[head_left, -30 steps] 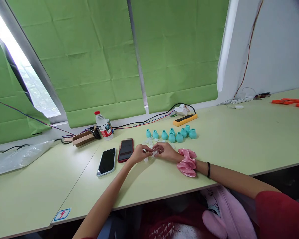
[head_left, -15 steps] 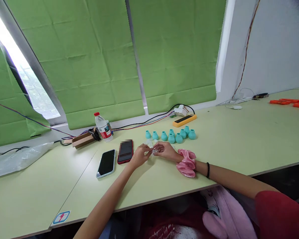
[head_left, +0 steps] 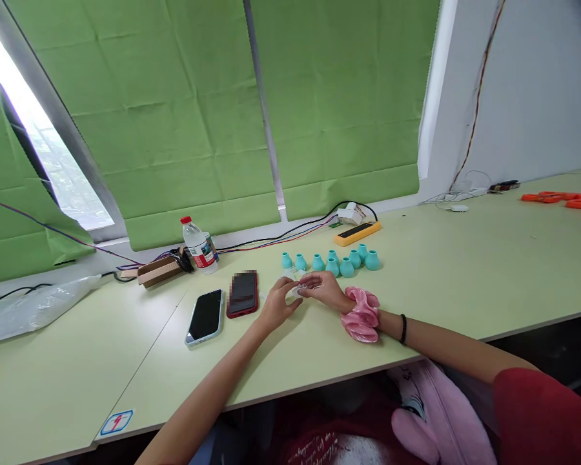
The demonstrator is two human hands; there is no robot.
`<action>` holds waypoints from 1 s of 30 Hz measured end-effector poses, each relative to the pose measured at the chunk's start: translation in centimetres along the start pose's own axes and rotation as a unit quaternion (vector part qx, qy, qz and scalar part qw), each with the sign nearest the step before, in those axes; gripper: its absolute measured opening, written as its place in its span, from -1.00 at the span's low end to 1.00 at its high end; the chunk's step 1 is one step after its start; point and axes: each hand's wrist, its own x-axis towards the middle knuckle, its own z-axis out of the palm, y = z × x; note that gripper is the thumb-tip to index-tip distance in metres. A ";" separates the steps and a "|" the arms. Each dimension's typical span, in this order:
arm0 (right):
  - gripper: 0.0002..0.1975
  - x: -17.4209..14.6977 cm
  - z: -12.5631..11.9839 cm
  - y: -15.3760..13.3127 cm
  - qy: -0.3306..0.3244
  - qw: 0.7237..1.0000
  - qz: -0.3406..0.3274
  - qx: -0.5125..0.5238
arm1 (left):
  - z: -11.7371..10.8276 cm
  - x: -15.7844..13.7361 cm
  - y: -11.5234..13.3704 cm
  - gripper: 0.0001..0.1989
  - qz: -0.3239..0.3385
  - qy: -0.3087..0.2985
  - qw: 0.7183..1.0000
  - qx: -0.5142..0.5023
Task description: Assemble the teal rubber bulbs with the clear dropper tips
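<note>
My left hand [head_left: 277,306] and my right hand [head_left: 326,290] meet fingertip to fingertip over the table. Between them is a small clear plastic piece [head_left: 296,292], whose exact kind is too small to make out. The right fingers pinch it from the right; the left thumb and fingers curve around its other side. More clear, whitish bits [head_left: 288,274] lie just behind the fingertips, partly hidden by them. Several turquoise vase-shaped pieces [head_left: 346,267] with narrow necks stand upright in a loose group behind my right hand.
Left of my hands lie a red-edged phone [head_left: 243,294] and a light-cased phone [head_left: 205,316]. Farther back are a red-capped bottle [head_left: 199,247], an open cardboard box [head_left: 159,271], cables and a yellow-and-black bar [head_left: 357,233]. Orange-handled scissors [head_left: 556,197] lie far right.
My left thumb has moved away from the left fingers, widening the pinch around the clear piece. My right hand stays nearly in place. The view has shifted slightly.
</note>
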 end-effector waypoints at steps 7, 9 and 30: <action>-0.66 0.2 -0.1 0.1 -0.017 1.000 -0.008 0.016 | 1.0 0.0 -0.1 -0.80 -0.001 0.055 0.998 -0.022; -0.65 0.3 -0.2 0.2 -0.015 1.000 -0.007 0.014 | 0.9 0.0 0.0 -0.79 -0.006 0.062 0.998 -0.026; -0.78 0.8 -0.9 -0.9 -0.005 0.987 -0.117 -0.113 | 0.6 0.0 -0.1 -0.67 0.012 0.108 0.993 0.034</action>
